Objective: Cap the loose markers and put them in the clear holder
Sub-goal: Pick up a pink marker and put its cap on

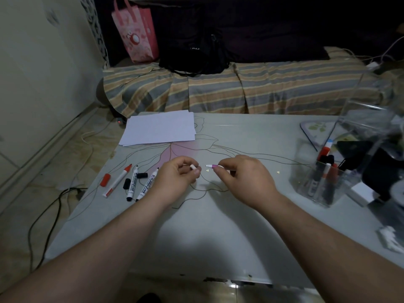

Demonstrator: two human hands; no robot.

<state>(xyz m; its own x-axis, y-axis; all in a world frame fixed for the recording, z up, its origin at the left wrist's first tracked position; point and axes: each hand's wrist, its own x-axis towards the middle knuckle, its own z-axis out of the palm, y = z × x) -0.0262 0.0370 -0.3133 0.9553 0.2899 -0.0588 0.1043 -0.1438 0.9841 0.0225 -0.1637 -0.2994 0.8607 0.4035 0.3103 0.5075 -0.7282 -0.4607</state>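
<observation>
While your right hand point(244, 180) pinches the pink-tipped marker point(212, 166) mid-frame | tip pokes left past fingertips | left hand point(179, 178) clamps white cap point(193, 167).

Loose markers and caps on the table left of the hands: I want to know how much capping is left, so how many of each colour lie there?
Red marker, uncapped: 1
Black markers, uncapped: 2
Red cap: 1
Black caps: 2
Total: 6

Not counted: the marker in the right hand and the cap in the left hand.
</observation>
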